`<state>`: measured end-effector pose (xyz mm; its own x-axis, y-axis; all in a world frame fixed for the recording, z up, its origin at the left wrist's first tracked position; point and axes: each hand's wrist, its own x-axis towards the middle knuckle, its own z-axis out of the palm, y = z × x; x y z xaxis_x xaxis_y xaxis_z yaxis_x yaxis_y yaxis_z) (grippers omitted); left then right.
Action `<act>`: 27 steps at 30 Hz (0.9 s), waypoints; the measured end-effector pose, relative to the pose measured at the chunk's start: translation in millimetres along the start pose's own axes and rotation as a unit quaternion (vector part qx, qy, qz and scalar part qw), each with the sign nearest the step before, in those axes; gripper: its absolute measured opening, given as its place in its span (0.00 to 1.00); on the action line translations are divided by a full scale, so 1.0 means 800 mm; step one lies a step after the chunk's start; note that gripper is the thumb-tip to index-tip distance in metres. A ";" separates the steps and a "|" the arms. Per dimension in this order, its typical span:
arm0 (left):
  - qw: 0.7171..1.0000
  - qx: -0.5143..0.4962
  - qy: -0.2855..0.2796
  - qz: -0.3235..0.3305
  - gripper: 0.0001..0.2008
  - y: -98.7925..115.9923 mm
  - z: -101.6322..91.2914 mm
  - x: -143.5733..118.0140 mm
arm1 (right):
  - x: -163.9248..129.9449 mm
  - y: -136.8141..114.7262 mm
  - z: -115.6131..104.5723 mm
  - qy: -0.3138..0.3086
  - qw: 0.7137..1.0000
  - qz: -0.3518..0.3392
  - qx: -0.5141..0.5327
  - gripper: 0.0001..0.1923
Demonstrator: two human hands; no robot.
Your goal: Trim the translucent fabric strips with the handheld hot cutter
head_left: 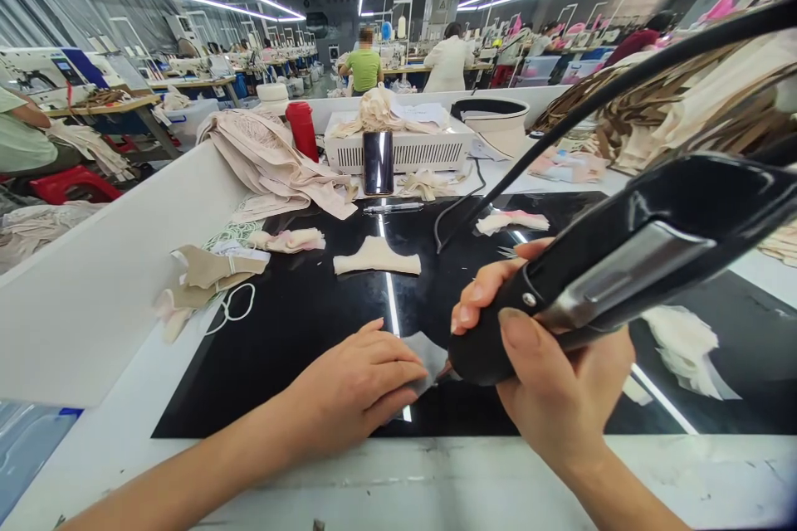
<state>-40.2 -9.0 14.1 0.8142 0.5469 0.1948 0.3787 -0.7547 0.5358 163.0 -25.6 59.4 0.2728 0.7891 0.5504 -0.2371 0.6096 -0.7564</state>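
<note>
**Hands at a black worktop: tool pressed to a small fabric piece**

The right hand (548, 365) is clenched around the handle of a black handheld tool (623, 265), thumb on top and fingers curled beneath. The tool's rounded nose points down and to the left, and meets the edge of a small grey fabric piece (427, 353) lying on the glossy black work surface (299, 323). A black cable (560, 133) runs from the tool up and away to the right.

The left hand (354, 386) lies flat, palm down, with its fingers spread over the near side of the grey fabric piece, pinning it to the surface; it grips nothing.

Farther back on the black surface lies a cream cut piece (377, 259), with a pale pink piece (511, 221) to its right and another folded piece (290, 240) to its left. A bundle of beige pieces tied with white elastic (208, 278) sits at the left edge. Behind them a smartphone (378, 162) leans upright against a white ventilated box (404, 151), a pen (393, 207) lies in front of it, and a red bottle (302, 129) stands to the left beside a heap of beige fabric (267, 166). Other people sit at sewing stations in the background.
</note>
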 end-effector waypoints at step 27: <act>0.996 -0.056 -0.054 -0.036 0.21 0.001 -0.013 0.007 | -0.009 -0.008 -0.001 0.015 1.000 0.025 0.000 0.19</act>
<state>-39.6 -2.9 23.9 0.8313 0.5518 0.0664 0.3914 -0.6660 0.6351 163.6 -34.9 59.7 0.2880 0.8160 0.5011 -0.2502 0.5693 -0.7832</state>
